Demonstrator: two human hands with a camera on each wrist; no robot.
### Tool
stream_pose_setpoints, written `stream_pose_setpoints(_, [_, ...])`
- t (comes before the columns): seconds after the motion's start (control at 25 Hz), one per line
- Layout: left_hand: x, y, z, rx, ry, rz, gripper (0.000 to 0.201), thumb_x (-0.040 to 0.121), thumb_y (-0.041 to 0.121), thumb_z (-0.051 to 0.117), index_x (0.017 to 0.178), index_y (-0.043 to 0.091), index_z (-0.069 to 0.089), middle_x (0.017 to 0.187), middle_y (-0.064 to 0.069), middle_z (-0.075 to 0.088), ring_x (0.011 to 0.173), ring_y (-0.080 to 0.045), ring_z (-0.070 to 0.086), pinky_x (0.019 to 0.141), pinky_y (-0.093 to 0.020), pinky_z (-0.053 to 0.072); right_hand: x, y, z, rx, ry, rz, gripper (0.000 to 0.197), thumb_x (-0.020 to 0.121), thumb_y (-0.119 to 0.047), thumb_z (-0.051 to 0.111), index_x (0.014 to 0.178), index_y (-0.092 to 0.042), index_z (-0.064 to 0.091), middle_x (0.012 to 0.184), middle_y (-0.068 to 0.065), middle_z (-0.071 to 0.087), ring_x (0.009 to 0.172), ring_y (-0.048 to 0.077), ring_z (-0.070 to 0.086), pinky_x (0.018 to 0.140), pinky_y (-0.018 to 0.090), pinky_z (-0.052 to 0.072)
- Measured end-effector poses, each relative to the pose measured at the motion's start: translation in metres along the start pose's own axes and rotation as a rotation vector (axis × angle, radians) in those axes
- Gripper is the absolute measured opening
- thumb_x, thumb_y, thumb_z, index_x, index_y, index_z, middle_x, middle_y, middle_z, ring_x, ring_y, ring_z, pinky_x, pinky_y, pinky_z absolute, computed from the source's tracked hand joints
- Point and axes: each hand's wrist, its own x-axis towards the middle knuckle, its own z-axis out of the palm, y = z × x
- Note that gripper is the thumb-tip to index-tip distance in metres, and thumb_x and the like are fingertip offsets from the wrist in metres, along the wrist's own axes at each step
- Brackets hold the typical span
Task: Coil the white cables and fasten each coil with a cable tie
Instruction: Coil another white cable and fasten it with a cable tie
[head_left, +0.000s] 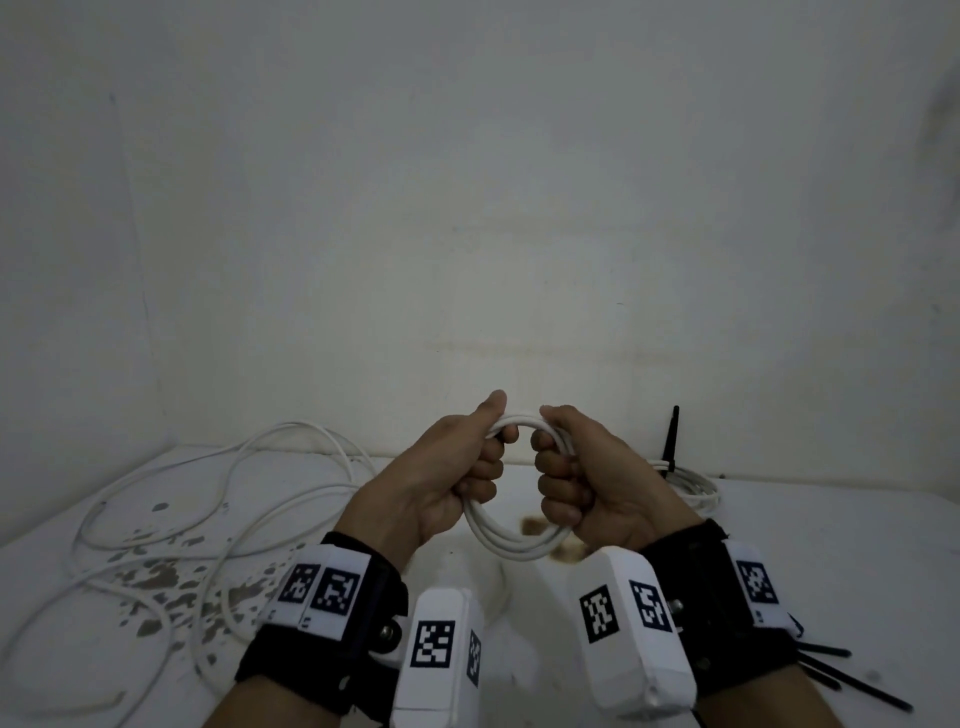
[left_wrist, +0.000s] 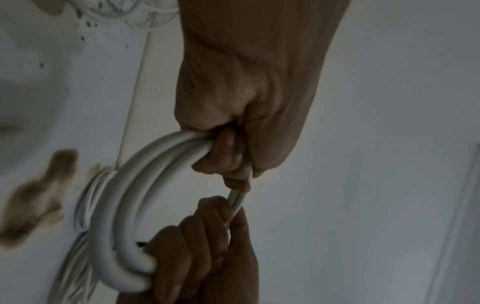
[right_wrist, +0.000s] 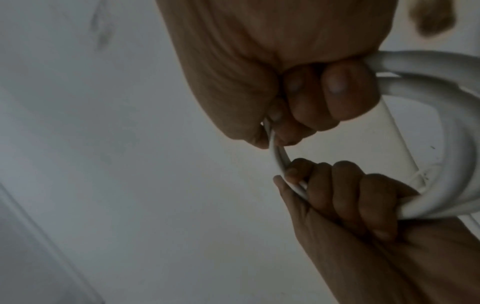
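Note:
A white cable coil (head_left: 511, 540) of several loops is held upright in the air over the white table (head_left: 810, 525). My left hand (head_left: 475, 467) grips its left side, fingers curled round the strands and thumb on top. My right hand (head_left: 563, 478) grips the right side the same way. The left wrist view shows the left hand (left_wrist: 233, 127) above, the right hand (left_wrist: 200, 251) below and the coil (left_wrist: 124, 195) between them. In the right wrist view the right hand (right_wrist: 306, 92) and left hand (right_wrist: 350, 205) pinch a thin strand, and the coil (right_wrist: 457, 127) arcs at the right.
A long loose white cable (head_left: 208, 493) sprawls over the stained left part of the table. At the back right lies a tied coil (head_left: 693, 486) with a black cable tie (head_left: 673, 436) sticking up. Several black cable ties (head_left: 841, 670) lie at the lower right. A wall stands close behind.

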Motion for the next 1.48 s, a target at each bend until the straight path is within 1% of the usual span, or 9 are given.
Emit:
stream_pose_setpoints(0.24, [-0.002, -0.01, -0.014, -0.022, -0.186, -0.136, 0.039, 0.102, 0.034, 0.043, 0.075, 0.014, 0.062, 0.062, 0.003, 0.052, 0.048, -0.009, 0.044, 0.048, -0.025, 0.044, -0.005, 0.001, -0.003, -0.297, 0.037, -0.003, 0.037, 0.1, -0.037, 0.045, 0.069, -0.018, 0.043, 0.049, -0.004, 0.027, 0.036, 0.011, 0.018, 0.038, 0.018, 0.019])
stream_pose_setpoints(0.4, [-0.003, -0.013, -0.014, 0.017, -0.234, -0.137, 0.044, 0.097, 0.048, 0.048, 0.088, 0.009, 0.068, 0.058, 0.003, 0.047, 0.046, -0.009, 0.041, 0.055, -0.03, 0.051, -0.008, 0.003, -0.009, -0.377, 0.001, -0.026, 0.04, 0.102, -0.041, 0.047, 0.071, -0.017, 0.042, 0.051, -0.004, 0.026, 0.039, 0.011, 0.018, 0.039, 0.019, 0.02])
stream_pose_setpoints(0.52, [-0.007, -0.014, -0.011, -0.003, -0.271, -0.122, 0.046, 0.082, 0.059, 0.054, 0.078, 0.013, 0.059, 0.049, 0.007, 0.032, 0.041, -0.007, 0.03, 0.054, -0.028, 0.048, -0.012, 0.001, -0.014, -0.395, -0.045, -0.048, 0.042, 0.101, -0.046, 0.049, 0.071, -0.017, 0.044, 0.052, -0.004, 0.027, 0.04, 0.011, 0.02, 0.04, 0.02, 0.022])
stream_pose_setpoints(0.72, [-0.004, -0.015, -0.006, -0.08, -0.294, -0.12, 0.027, 0.091, 0.037, 0.057, 0.079, 0.014, 0.063, 0.055, 0.008, 0.042, 0.043, -0.004, 0.034, 0.042, -0.019, 0.037, -0.013, -0.002, -0.018, -0.394, -0.052, -0.053, 0.042, 0.103, -0.046, 0.046, 0.074, -0.015, 0.043, 0.054, -0.003, 0.026, 0.039, 0.011, 0.02, 0.04, 0.02, 0.023])
stream_pose_setpoints(0.88, [0.002, -0.013, 0.007, -0.064, -0.177, -0.171, 0.029, 0.097, 0.03, 0.054, 0.072, 0.017, 0.052, 0.052, 0.011, 0.023, 0.039, -0.004, 0.019, 0.035, -0.016, 0.019, -0.009, 0.002, -0.024, -0.351, -0.014, -0.06, 0.044, 0.104, -0.046, 0.04, 0.078, -0.012, 0.049, 0.054, 0.001, 0.035, 0.04, 0.015, 0.03, 0.041, 0.024, 0.035])
stream_pose_setpoints(0.96, [0.002, -0.016, 0.016, 0.041, -0.098, -0.145, 0.032, 0.096, 0.032, 0.056, 0.068, 0.019, 0.049, 0.052, 0.009, 0.023, 0.04, -0.006, 0.019, 0.036, -0.018, 0.018, -0.009, 0.005, -0.029, -0.381, 0.008, -0.093, 0.049, 0.104, -0.048, 0.039, 0.083, -0.007, 0.057, 0.057, 0.005, 0.051, 0.045, 0.02, 0.048, 0.05, 0.032, 0.047])
stream_pose_setpoints(1.04, [0.001, -0.02, 0.024, 0.115, -0.053, -0.124, 0.035, 0.096, 0.038, 0.057, 0.068, 0.02, 0.048, 0.052, 0.008, 0.024, 0.041, -0.008, 0.02, 0.037, -0.019, 0.019, -0.012, 0.006, -0.039, -0.422, 0.069, -0.095, 0.055, 0.103, -0.054, 0.038, 0.096, -0.007, 0.065, 0.073, 0.009, 0.066, 0.062, 0.026, 0.063, 0.066, 0.039, 0.054])
stream_pose_setpoints(1.16, [0.002, -0.025, 0.032, 0.153, -0.02, -0.104, 0.035, 0.096, 0.041, 0.057, 0.07, 0.019, 0.047, 0.051, 0.009, 0.024, 0.042, -0.009, 0.02, 0.037, -0.02, 0.02, -0.021, -0.005, -0.065, -0.534, 0.214, -0.081, 0.057, 0.1, -0.061, 0.036, 0.108, -0.013, 0.066, 0.093, 0.009, 0.07, 0.085, 0.026, 0.065, 0.078, 0.04, 0.054])
stream_pose_setpoints(1.48, [0.01, -0.052, 0.076, 0.151, 0.001, -0.12, 0.039, 0.1, 0.043, 0.049, 0.073, 0.015, 0.053, 0.051, 0.008, 0.026, 0.043, -0.01, 0.021, 0.04, -0.021, 0.02, -0.059, -0.034, -0.158, -1.045, 0.207, 0.111, 0.049, 0.103, -0.048, 0.042, 0.095, -0.009, 0.07, 0.078, 0.004, 0.067, 0.065, 0.02, 0.061, 0.062, 0.03, 0.05])
